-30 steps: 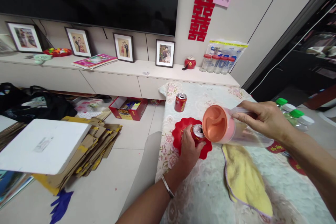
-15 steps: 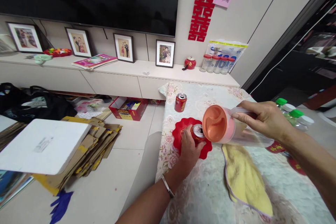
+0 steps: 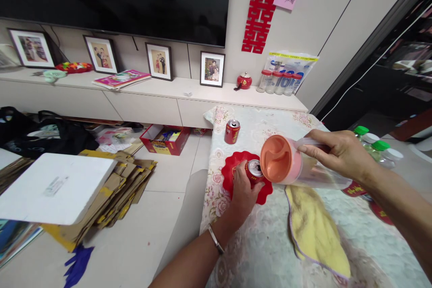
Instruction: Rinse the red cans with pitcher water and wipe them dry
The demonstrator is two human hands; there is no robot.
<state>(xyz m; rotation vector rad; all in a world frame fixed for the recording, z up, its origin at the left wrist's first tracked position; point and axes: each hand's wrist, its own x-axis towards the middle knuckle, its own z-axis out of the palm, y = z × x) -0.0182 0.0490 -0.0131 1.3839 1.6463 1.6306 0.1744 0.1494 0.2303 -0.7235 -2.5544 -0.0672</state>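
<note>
My left hand [image 3: 245,191] is wrapped round a red drink can [image 3: 255,168], which stands on a scalloped red plate [image 3: 232,164]. By its handle, my right hand [image 3: 339,153] grips a clear plastic pitcher [image 3: 310,171] with an orange lid [image 3: 276,158]. The pitcher is tipped on its side, its lid right beside the can's opened top. Whether liquid is flowing I cannot tell. Behind the plate stands a second red can [image 3: 232,132], also opened. Under the pitcher, a yellow cloth [image 3: 315,229] lies on the flowered tablecloth [image 3: 249,247].
At the table's right are bottles with green and white caps [image 3: 380,146] and red cans [image 3: 381,212], partly behind my right arm. A low cabinet [image 3: 145,103] with picture frames runs along the wall. Flattened cardboard [image 3: 124,184] and a white foam board [image 3: 57,186] lie left.
</note>
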